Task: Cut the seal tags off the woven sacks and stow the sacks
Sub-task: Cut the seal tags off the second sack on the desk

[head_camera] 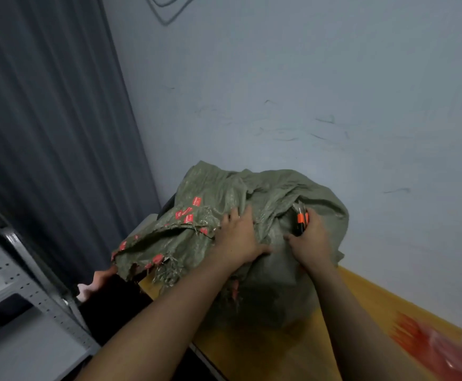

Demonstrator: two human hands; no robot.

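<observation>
Green woven sacks [274, 193] sit in a crumpled heap, centre of frame, on the yellow tabletop [279, 353] against the pale wall [307, 78]. Fabric is dull olive, creased, with frayed strands along the torn edges. Red seal tags [187, 213] cluster on the left side of the heap and along its lower-left edge, which overhangs the tabletop.

Left hand [238, 237] lies palm down on the heap, fingers spread wide and pressing, thumb out to the right. Right hand [311, 240] is just beside it, fingers curled round an orange-and-black cutter [301, 220], tip pointing up into a fold of sack.

Grey curtain [45, 119] upper left, metal shelf [18, 281] lower left. Blurred red plastic [444, 350] lower right; can't tell what it is.
</observation>
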